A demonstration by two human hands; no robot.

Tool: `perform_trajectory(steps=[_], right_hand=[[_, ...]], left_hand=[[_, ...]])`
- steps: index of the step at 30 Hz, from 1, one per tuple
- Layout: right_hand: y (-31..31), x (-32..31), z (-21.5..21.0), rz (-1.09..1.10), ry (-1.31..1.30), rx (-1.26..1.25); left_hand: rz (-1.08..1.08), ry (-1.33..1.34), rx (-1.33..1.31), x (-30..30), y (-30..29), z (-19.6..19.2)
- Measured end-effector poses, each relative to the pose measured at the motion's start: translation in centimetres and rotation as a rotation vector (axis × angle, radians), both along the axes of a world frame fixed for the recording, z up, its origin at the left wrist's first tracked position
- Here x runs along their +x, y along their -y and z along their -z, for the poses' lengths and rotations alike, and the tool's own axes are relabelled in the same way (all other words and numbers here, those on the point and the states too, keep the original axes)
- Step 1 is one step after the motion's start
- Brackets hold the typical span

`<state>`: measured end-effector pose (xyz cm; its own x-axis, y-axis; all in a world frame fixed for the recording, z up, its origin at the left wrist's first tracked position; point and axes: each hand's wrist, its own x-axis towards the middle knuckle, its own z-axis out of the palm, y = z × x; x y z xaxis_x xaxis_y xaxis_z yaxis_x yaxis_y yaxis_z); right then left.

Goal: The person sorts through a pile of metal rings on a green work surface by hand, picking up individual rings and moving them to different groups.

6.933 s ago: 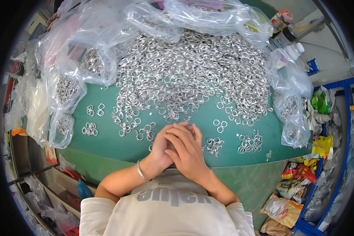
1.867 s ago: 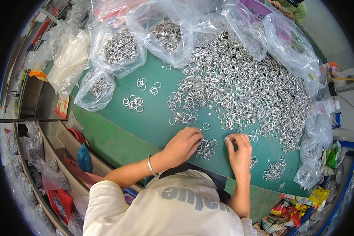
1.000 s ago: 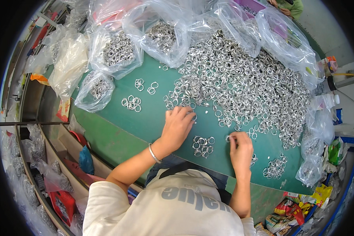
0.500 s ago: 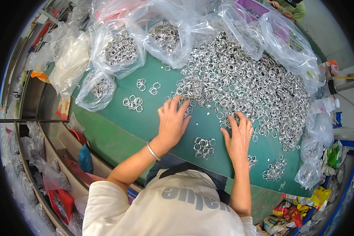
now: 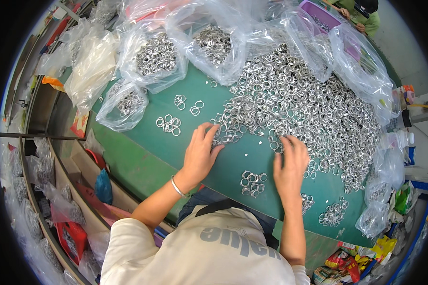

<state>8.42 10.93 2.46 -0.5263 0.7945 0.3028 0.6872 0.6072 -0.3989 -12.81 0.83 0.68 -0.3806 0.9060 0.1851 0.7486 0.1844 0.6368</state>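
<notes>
A big heap of silver metal rings (image 5: pixel 299 99) covers the far half of the green table (image 5: pixel 142 156). My left hand (image 5: pixel 200 153) lies flat with fingers spread, its fingertips touching rings at the heap's near left edge. My right hand (image 5: pixel 290 164) is also spread, fingers resting on rings at the heap's near edge. Neither hand grips anything. A small cluster of rings (image 5: pixel 251 183) sits on the table between my hands, close to my body. I wear a thin bracelet (image 5: pixel 177 186) on my left wrist.
Clear plastic bags of rings (image 5: pixel 152 59) line the table's far and left sides. Small ring groups (image 5: pixel 169 124) lie at left, others (image 5: pixel 334 213) at near right. A purple bin (image 5: pixel 321 14) and another person's hands are far right. Shelves with bags are at my left.
My hands, joined near my body at first, moved apart and reached forward from the small cluster to the heap's near edge, fingers spreading over the rings.
</notes>
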Motion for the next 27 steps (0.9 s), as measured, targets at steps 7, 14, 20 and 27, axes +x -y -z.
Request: perform_trajectory(steps=[7,14,20,27], right_hand=[[-1.5,-1.1,1.4,-0.083,0.162,0.048],[-2.7,2.0,1.6,0.032,0.096,0.166],[-2.0,1.7,0.2,0.168,0.008,0.131],[-1.3,0.3,-0.6,0.028,-0.024,-0.027]], left_hand=[[0.033,0.114,0.126,0.5,-2.6,1.2],[0.071,0.354,0.171,0.9,-5.1,0.6],[0.186,0.662,0.149,3.2,-7.2,0.1],[0.326,0.413,0.329,2.7,-6.1,-1.1]])
